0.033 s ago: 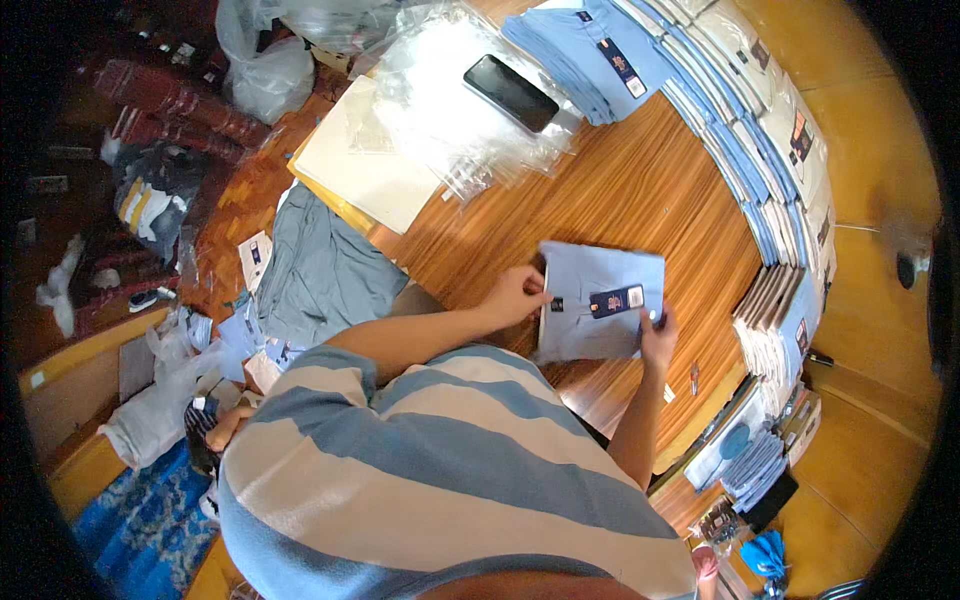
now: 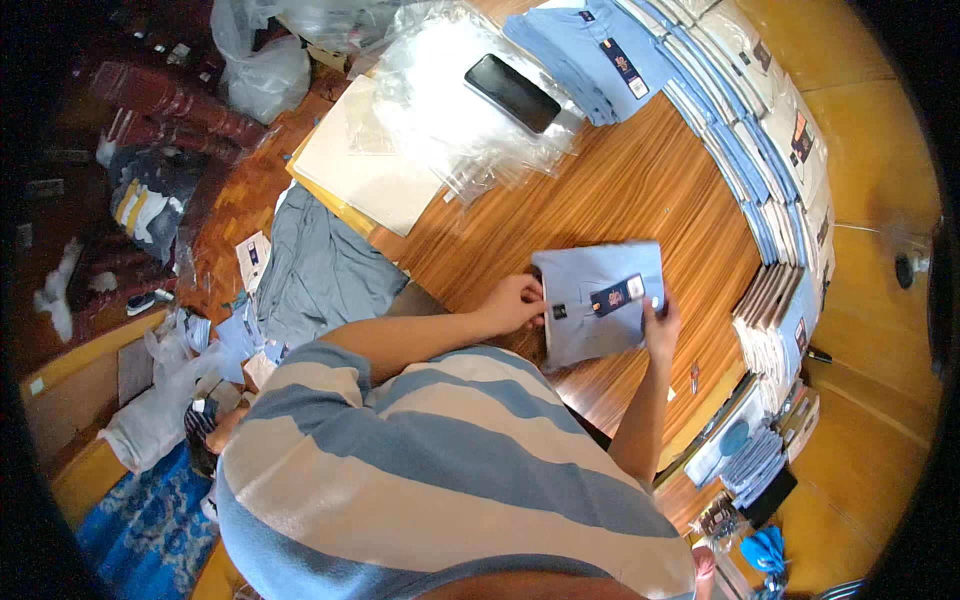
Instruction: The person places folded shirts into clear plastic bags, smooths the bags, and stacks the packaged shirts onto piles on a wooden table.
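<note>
Above the wooden table I hold a folded light blue shirt (image 2: pixel 590 338) with a dark hang tag (image 2: pixel 617 296) on its front and a small dark label at its collar. My right hand (image 2: pixel 660 325) grips the shirt's right edge, thumb on top and fingers behind. At the left edge, beside the collar label, the fingers of my left hand (image 2: pixel 516 304) are pinched closed on the border. What lies under the shirt is hidden.
Clear plastic bags (image 2: pixel 440 110) lie at the far side with a phone (image 2: pixel 512 93) on them, beside cream card sheets (image 2: pixel 365 165). Stacked folded shirts (image 2: pixel 745 165) curve along the right. Grey cloth (image 2: pixel 325 265) lies left. Small scissors-like tool (image 2: pixel 694 378) sits right of my right hand.
The shirt has tilted and turned slightly, its left side shifting a little to the left. My left hand has moved slightly left, and my right hand has followed the shirt's edge.
</note>
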Demonstrator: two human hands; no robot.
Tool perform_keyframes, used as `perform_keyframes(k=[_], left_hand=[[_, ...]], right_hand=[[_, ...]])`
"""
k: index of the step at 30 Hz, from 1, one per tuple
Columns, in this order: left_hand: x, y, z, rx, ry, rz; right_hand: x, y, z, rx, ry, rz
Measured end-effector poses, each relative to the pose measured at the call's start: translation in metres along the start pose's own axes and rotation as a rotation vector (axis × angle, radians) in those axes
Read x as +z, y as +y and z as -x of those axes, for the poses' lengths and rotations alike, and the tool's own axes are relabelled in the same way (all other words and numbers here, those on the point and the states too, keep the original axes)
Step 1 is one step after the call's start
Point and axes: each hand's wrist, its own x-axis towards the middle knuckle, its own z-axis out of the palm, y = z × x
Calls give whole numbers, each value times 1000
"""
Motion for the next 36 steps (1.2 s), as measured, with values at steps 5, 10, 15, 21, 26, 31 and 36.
perform_keyframes(k=[5,10,15,21,26,31,36], left_hand=[[-79,44,37,118,-564,-567],[-154,101,45,211,-269,-368],[-186,140,15,328,94,-265],[-185,167,-13,742,387,-914],[-179,186,-70,959,505,-1272],[-177,168,-106,869,470,-1448],[-167,171,-96,946,500,-1086]], right_hand=[[41,-102,-91,-458,104,560],[204,-252,-120,-319,-41,78],[293,-255,-159,-466,-360,566],[273,-268,-183,-412,-277,360],[264,-292,-198,-411,-172,247],[241,-330,-207,-440,-31,92],[170,-415,-154,-667,247,275]])
